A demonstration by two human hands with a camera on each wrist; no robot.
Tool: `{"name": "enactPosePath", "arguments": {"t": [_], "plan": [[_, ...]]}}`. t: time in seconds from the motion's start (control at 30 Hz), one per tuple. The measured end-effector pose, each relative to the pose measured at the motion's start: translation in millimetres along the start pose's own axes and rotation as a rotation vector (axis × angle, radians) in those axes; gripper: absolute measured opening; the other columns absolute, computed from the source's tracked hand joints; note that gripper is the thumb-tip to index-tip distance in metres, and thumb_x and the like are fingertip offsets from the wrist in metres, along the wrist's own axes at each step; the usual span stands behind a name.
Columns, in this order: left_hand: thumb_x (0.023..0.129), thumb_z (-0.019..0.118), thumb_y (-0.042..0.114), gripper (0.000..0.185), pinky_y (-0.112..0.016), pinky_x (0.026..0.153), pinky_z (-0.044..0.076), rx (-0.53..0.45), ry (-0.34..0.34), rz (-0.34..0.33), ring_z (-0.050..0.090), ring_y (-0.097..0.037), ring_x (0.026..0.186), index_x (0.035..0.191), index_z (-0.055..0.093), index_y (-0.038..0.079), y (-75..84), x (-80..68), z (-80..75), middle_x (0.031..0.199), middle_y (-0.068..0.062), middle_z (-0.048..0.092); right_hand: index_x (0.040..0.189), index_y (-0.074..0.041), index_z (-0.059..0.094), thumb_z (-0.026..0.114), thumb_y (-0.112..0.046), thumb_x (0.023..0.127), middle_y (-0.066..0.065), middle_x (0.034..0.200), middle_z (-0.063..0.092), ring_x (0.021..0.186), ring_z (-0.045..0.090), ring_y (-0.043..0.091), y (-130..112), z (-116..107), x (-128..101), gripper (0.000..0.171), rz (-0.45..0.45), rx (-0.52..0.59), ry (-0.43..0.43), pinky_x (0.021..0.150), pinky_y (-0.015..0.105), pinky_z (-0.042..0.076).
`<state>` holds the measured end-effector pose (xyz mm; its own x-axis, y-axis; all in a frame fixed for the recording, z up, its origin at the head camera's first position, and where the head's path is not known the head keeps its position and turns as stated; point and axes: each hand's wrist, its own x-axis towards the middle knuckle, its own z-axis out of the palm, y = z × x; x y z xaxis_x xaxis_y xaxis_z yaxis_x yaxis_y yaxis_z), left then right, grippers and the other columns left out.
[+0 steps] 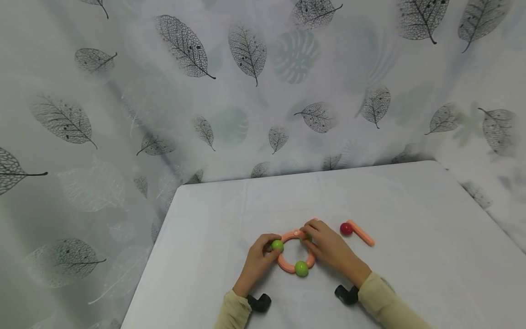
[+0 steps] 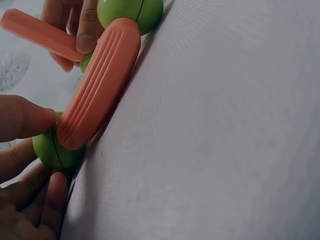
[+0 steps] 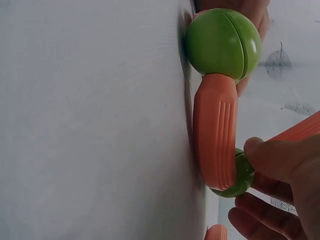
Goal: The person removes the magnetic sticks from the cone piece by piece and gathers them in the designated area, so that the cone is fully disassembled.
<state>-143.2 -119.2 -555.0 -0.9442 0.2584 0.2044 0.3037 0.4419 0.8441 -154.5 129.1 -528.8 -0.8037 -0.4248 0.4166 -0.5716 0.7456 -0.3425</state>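
A ring of curved orange rods (image 1: 286, 265) and green balls lies on the white table. My left hand (image 1: 260, 258) pinches the ring's left green ball (image 2: 46, 148) between thumb and fingers. At the upper right, my right hand (image 1: 330, 249) grips another green ball (image 3: 243, 175), partly hidden in the head view. From that ball an orange stick (image 2: 42, 35) slants upward beside the right thumb. The front green ball (image 1: 302, 268) sits between two curved rods, untouched by either hand. Something dark red (image 1: 268, 248) shows partly behind my left fingers.
A red ball (image 1: 346, 229) and a loose straight orange stick (image 1: 360, 233) lie to the right of my right hand. Leaf-printed curtains (image 1: 246, 114) hang behind and beside the table (image 1: 222, 205). Each wrist wears a black camera (image 1: 347, 295).
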Motion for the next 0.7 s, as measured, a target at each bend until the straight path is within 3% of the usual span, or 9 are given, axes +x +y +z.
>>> {"name": "enactPosePath", "arguments": {"t": [0.27, 0.47, 0.7], "plan": [[0.094, 0.073, 0.007, 0.033, -0.028, 0.089, 0.054, -0.034, 0.009, 0.017, 0.065, -0.027, 0.104, 0.127, 0.068, 0.009, 0.1, -2.5, -1.5, 0.126, -0.010, 0.071, 0.111, -0.013, 0.072, 0.083, -0.015, 0.089, -0.002, 0.107, 0.067, 0.097, 0.065, 0.011, -3.7, -0.2, 0.7, 0.024, 0.006, -0.032, -0.032, 0.085, 0.030, 0.060], [0.095, 0.074, 0.009, 0.034, -0.026, 0.091, 0.053, -0.032, -0.004, -0.019, 0.064, -0.021, 0.105, 0.128, 0.069, 0.014, -0.7, -0.7, -0.9, 0.127, -0.005, 0.071, 0.103, -0.013, 0.069, 0.085, -0.016, 0.087, -0.002, 0.101, 0.065, 0.089, 0.061, 0.008, -6.3, 1.1, 0.3, 0.023, 0.024, -0.070, -0.005, 0.076, 0.025, 0.058], [0.094, 0.074, 0.007, 0.034, -0.028, 0.089, 0.052, -0.044, -0.002, -0.021, 0.063, -0.025, 0.102, 0.127, 0.070, 0.015, -3.3, 0.1, -0.7, 0.125, -0.004, 0.072, 0.112, -0.009, 0.071, 0.085, -0.012, 0.086, 0.001, 0.102, 0.069, 0.087, 0.066, 0.011, -8.3, -1.4, -0.8, 0.029, 0.040, -0.063, 0.039, 0.079, 0.030, 0.060]]}}
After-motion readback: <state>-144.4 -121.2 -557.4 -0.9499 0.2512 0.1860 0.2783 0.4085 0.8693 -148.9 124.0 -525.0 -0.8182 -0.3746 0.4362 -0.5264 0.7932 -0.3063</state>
